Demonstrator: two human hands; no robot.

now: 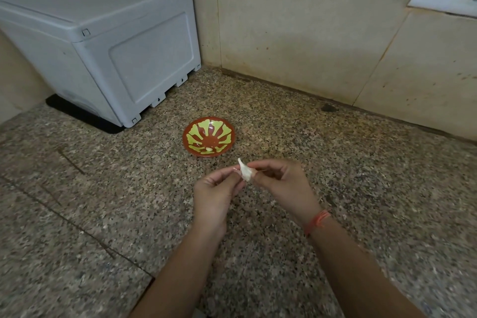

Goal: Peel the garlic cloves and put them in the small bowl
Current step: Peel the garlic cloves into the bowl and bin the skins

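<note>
Granite-speckled tabletop (90, 214) lay beneath both hands. The left hand (214, 196) and right hand (284, 186), fingers curled, pinched one white garlic clove (245, 173) between their fingertips, held above the tabletop. Just beyond sat the small bowl (186, 137), red with green petals, holding one peeled clove (209, 149). Farther back stood a grey plastic box (116, 54).

Open granite countertop (335, 162) lies around the small bowl (209, 136) on every side. A grey plastic box (103, 44) blocks the back left, tiled wall (309, 20) behind.
</note>
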